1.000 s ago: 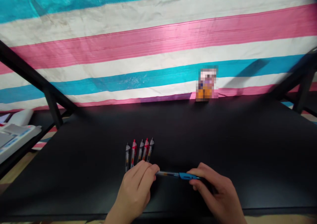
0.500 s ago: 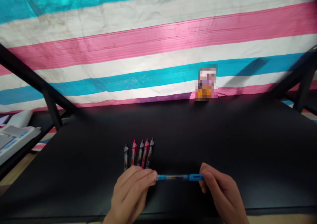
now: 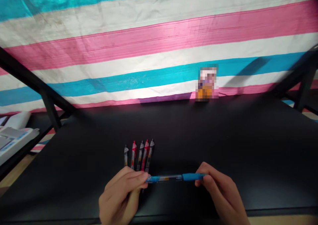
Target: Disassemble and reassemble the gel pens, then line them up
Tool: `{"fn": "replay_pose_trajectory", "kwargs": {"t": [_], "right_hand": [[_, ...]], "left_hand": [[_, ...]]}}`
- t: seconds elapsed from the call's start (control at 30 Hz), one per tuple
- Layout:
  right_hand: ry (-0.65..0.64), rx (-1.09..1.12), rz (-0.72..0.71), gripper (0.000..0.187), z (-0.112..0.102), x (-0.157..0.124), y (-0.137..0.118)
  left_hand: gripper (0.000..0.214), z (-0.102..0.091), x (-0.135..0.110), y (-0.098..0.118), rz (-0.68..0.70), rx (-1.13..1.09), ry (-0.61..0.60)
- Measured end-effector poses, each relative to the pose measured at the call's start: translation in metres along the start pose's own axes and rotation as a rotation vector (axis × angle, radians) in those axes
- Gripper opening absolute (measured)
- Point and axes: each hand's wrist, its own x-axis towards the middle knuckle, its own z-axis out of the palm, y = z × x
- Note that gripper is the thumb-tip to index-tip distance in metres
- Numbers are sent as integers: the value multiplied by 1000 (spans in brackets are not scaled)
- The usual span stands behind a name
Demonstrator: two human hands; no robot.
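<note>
A blue pen [image 3: 169, 178] with a see-through barrel lies level between my two hands, just over the near part of the black table [image 3: 174, 132]. My left hand [image 3: 121, 194] pinches its left end between thumb and fingers, which cover the tip of that end. At the other end, my right hand [image 3: 218, 188] grips the solid blue section with thumb and forefinger. Just beyond my left hand lie several black and red pens [image 3: 140, 154], side by side with their push-buttons pointing away. My left hand partly hides their near ends.
A striped sheet [image 3: 139, 49] hangs behind the table. Against it stands a small pixelated object [image 3: 207, 84] at the back edge. Black frame bars [image 3: 49, 100] rise at both sides. White equipment [image 3: 16, 137] sits off to the left.
The pen and my left hand have shifted a little to the left. A longer plain blue section now shows by my right hand, which has barely moved.
</note>
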Motion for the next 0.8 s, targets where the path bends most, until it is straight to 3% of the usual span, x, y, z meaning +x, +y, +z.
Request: {"fn": "replay_pose_trajectory", "kwargs": {"t": [0.2,0.37,0.5,0.67,0.8], "right_hand": [[-19,46,26,27,-3,-3,-1],[-53,52,41,41,-3,-2,-2],[-31,76,50,27,-3,-2,-2],[-23,104,51,38,0,-2,-1],[3,128,78,25,0,-3,-2]], "left_hand": [[28,0,-1,1,-4,-15,9],[25,2,0,0,10,10,9],[24,1,4,1,23,0,-9],[27,-1,3,2,1,-5,-33],[26,-2,0,0,-6,3,-25]]}}
